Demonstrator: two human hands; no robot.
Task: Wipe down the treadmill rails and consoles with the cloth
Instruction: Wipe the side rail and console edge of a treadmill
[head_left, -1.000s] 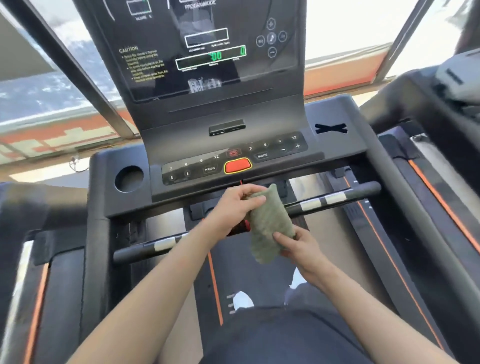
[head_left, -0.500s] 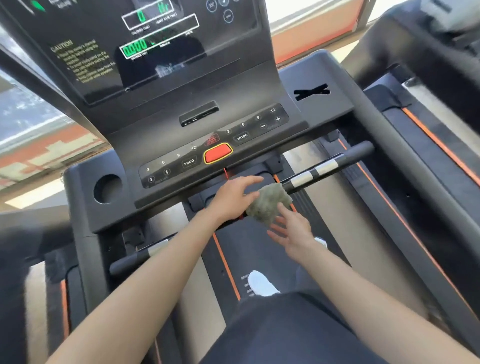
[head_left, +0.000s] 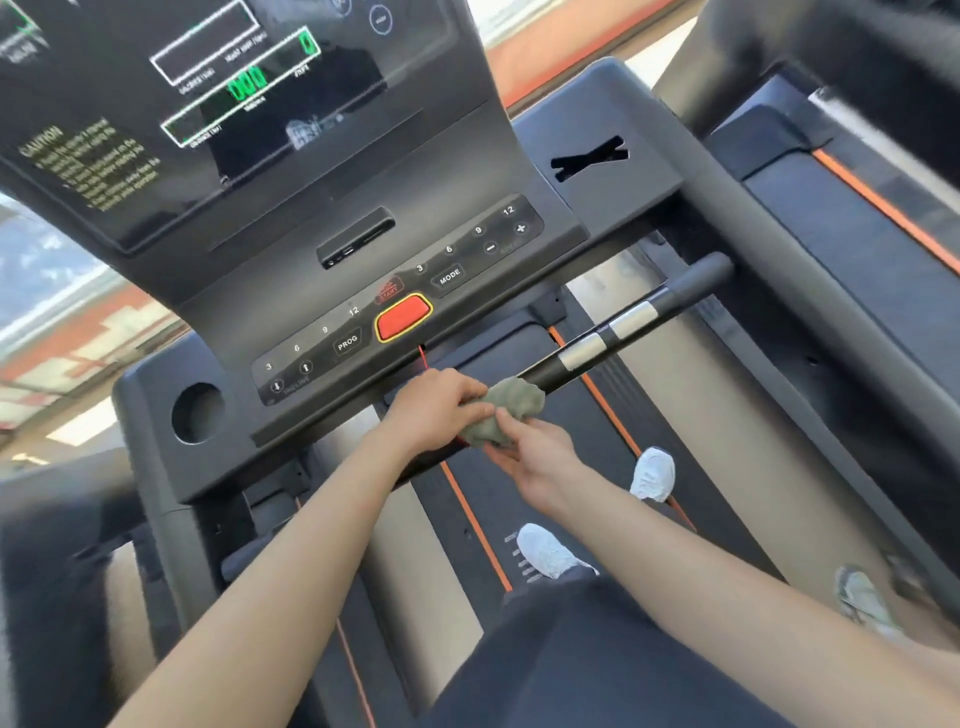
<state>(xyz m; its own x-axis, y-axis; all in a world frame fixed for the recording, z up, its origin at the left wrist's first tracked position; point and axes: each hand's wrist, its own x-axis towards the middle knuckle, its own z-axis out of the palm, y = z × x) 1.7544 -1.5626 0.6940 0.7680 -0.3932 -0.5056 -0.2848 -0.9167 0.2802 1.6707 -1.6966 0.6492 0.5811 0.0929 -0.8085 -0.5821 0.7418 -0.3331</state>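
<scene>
A crumpled grey-green cloth is bunched around the black front handlebar of the treadmill, just below the console. My left hand curls over the bar and grips the cloth's left side. My right hand comes up from below and pinches the cloth's lower edge with fingertips. The bar carries two silver sensor bands to the right of the cloth. Above sits the console keypad with its red button, and the dark display screen with green digits.
A round cup holder lies left of the keypad. The right side rail runs down toward me. My white shoes stand on the belt with its orange stripes. A neighbouring treadmill lies at the right.
The cloth hung flat between both hands, then got bunched onto the handlebar. My left hand now closes over bar and cloth, my right hand has moved up to its lower edge. The view tilted.
</scene>
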